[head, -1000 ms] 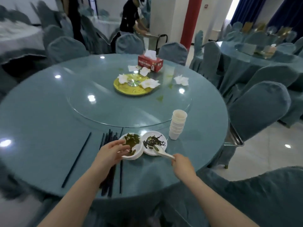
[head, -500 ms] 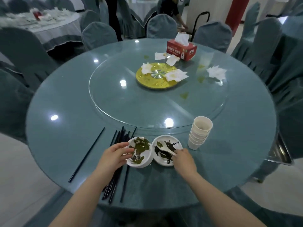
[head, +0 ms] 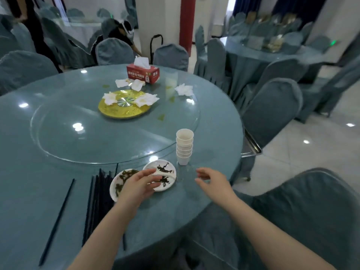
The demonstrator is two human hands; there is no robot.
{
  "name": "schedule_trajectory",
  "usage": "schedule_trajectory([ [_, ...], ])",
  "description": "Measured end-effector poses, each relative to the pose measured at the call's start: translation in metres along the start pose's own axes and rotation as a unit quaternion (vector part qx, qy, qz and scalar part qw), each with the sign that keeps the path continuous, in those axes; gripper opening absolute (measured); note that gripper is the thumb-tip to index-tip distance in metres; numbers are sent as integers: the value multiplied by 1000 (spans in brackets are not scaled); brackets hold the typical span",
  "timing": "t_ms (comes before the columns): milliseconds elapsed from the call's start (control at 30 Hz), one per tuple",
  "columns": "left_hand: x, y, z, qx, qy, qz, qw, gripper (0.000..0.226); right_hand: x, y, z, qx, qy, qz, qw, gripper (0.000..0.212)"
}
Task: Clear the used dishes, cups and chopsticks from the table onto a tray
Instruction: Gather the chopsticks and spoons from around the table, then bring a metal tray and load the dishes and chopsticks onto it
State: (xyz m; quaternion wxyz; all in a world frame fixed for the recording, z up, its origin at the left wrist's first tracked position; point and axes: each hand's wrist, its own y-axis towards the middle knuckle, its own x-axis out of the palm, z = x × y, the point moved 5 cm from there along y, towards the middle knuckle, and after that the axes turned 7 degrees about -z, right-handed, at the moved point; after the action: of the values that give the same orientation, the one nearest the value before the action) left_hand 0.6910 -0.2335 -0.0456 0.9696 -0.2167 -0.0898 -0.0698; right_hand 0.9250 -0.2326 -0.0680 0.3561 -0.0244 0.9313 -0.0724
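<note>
While the left hand [head: 139, 187] lies spread over two dirty plates [head: 163, 172] near the table's [head: 29, 172] front edge, fingers loosely extended and gripping nothing, the right hand [head: 211, 180] hovers beside them, relaxed and empty. Stacked cups [head: 184, 146] stand just behind. Black chopsticks [head: 97, 193] lie left of the plates. Farther back sit a gold dish [head: 124, 109], crumpled napkins [head: 184, 89] and a tissue box [head: 143, 73].

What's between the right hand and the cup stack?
Nothing: in the head view only bare tabletop separates the right hand from the cup stack. The dishes lie off to its left.
</note>
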Motion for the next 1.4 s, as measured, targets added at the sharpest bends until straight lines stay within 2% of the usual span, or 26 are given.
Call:
schedule_trajectory([
  [233, 99, -7, 5, 24, 35, -144, 989, 19, -87, -87, 26, 39, 108, 98, 988, 23],
  [400, 177, -11, 20, 52, 49, -209, 975, 18, -156, -129, 51, 55, 152, 161, 973, 20],
  [567, 263, 2, 21, 70, 66, -243, 965, 19, -234, -145, 89, 45, 171, 216, 960, 19],
  [733, 362, 34, -3, 80, 78, -239, 965, 19, -317, -145, 160, 38, 182, 231, 955, 19],
  [900, 478, 74, -34, 70, 38, -201, 976, 22, -403, -127, 261, 53, 215, 205, 953, 18],
  [1067, 552, 114, -42, 54, 48, -171, 983, 23, -461, -81, 338, 91, 230, 147, 958, 17],
  [1200, 569, 156, -38, 58, 43, -122, 990, 22, -475, -18, 380, 117, 253, 97, 955, 20],
  [1400, 572, 238, -51, 27, 37, -68, 997, 23, -458, 86, 435, 182, 258, 11, 949, 25],
])
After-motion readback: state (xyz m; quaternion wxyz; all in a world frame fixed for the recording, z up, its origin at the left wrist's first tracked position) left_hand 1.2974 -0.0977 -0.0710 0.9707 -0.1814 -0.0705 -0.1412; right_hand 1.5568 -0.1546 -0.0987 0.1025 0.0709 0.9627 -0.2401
